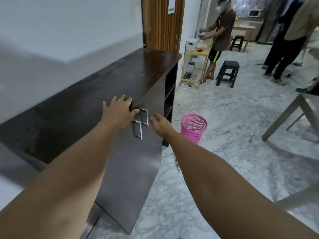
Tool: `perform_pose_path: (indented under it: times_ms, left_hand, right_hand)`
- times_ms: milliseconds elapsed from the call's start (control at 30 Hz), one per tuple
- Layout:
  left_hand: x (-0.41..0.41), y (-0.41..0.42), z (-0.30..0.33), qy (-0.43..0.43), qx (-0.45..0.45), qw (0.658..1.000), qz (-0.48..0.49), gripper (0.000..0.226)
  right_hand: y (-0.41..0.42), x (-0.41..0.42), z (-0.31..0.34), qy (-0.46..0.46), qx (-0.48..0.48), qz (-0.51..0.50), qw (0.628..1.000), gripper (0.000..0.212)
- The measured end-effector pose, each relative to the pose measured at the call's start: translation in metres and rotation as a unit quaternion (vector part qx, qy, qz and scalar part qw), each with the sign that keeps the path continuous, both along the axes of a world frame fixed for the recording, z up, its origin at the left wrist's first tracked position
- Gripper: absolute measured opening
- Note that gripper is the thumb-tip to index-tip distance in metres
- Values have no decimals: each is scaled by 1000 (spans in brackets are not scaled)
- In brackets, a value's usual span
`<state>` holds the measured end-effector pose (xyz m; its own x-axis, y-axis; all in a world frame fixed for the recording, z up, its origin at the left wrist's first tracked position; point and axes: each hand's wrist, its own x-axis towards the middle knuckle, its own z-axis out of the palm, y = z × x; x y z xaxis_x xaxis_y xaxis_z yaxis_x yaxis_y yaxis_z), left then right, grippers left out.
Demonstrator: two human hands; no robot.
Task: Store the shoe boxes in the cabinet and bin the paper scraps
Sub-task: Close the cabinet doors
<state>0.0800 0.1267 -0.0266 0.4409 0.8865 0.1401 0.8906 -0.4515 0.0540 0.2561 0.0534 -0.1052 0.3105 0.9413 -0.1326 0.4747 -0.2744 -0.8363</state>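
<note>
At the cabinet's (96, 107) front edge our left hand (119, 112) lies flat, fingers spread and gripping nothing, its thumb by the upper handle (144, 117), presumably steadying the doors, while our right hand (160, 124) hovers open and empty with the pink bin (193, 128) at three o'clock; no shoe boxes show.

cabinet (107, 94) stands along the wall. left hand (119, 112) lies on its top front edge, just above the door handles (140, 122); right hand (161, 125) hangs just right of the handles, in front of the doors. waste basket (193, 128) on floor, right of cabinet. stool (227, 73) farther back-right; bench (293, 114) well right.
</note>
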Motion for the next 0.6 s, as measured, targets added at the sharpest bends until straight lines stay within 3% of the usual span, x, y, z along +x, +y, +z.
perform_pose_path:
  times_ms: [133, 300, 600]
  left_hand:
    - [32, -3, -4, 5, 45, 998, -44, 69]
    - [110, -25, -33, -53, 108, 975, -187, 60]
    - [284, -29, -158, -14, -148, 976, -160, 43]
  right_hand:
    - [-23, 50, -14, -46, -45, -8, 998, 60]
    - [-51, 124, -43, -110, -137, 0, 984, 63]
    - [-85, 298, -129, -120, -263, -22, 957, 71]
